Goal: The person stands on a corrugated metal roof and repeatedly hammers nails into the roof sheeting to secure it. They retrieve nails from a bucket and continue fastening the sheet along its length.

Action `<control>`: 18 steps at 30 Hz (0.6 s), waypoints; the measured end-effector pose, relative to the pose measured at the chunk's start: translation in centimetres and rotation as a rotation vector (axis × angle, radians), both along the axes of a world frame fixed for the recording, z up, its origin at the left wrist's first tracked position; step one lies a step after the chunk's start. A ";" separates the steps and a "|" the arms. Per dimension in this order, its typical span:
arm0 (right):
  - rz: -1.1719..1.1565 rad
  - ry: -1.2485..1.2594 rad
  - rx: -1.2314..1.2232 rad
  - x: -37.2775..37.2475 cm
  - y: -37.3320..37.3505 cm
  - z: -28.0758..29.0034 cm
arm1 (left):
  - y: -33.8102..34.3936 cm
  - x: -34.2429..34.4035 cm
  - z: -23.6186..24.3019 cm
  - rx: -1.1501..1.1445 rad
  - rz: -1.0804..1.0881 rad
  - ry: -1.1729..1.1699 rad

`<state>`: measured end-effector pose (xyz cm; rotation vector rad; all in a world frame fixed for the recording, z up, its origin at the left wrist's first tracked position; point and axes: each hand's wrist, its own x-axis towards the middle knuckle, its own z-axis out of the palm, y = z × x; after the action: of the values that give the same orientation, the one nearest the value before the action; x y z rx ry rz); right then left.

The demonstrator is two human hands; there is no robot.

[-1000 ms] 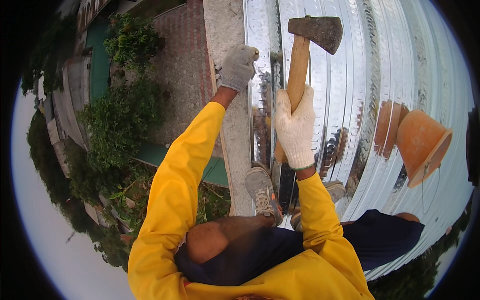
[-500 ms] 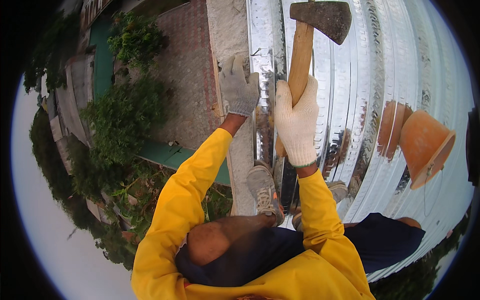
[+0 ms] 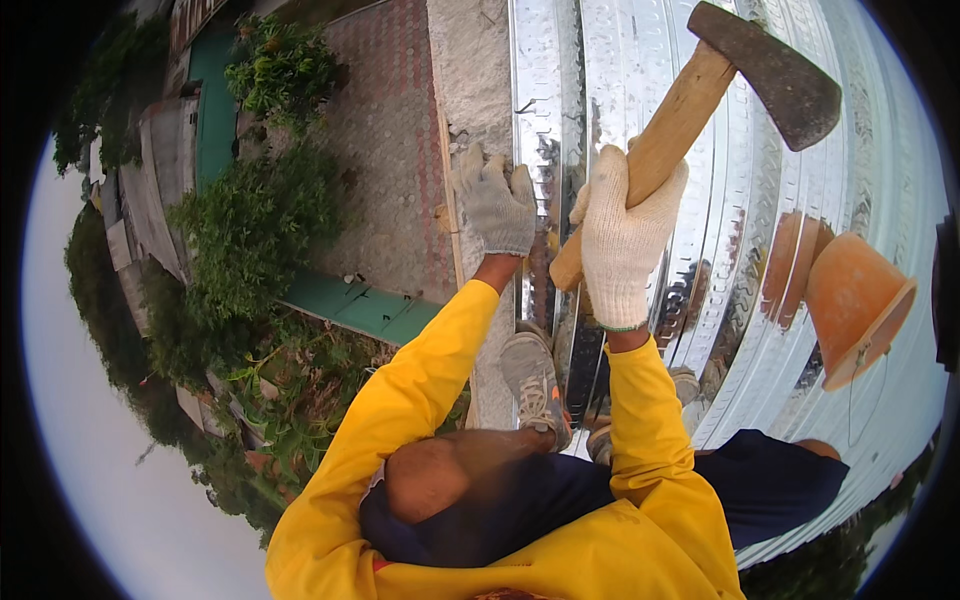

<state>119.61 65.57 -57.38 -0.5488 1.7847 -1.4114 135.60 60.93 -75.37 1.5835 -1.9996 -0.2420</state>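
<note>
My right hand (image 3: 630, 240) in a cream knitted glove grips the wooden handle of an axe (image 3: 770, 75), whose dark head is tilted toward the upper right above the corrugated metal sheets (image 3: 620, 40). My left hand (image 3: 495, 200), in a grey glove, lies with fingers apart where the concrete ledge (image 3: 465, 60) meets the shiny sheeting, holding nothing. A small nail or hook (image 3: 527, 106) shows on the metal above my left hand.
An orange bucket (image 3: 850, 300) with a wire handle lies on the sheeting to the right. My grey shoes (image 3: 530, 380) are below the hands. Beyond the ledge's edge, far down, are a paved yard (image 3: 370, 130), trees (image 3: 250, 230) and a green strip of roofing (image 3: 360, 310).
My left hand has opened from a curled grip and moved down and right along the ledge. My right hand has shifted right, swinging the axe head rightward into a more slanted position.
</note>
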 end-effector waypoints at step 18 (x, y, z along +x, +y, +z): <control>0.357 0.295 0.313 0.6 0.0 -2.2 | 0.0 -0.2 0.5 0.001 0.024 -0.004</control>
<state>120.17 65.57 -59.61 -0.8888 1.9685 -0.8214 135.45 60.94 -74.84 1.6087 -1.9819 -0.2306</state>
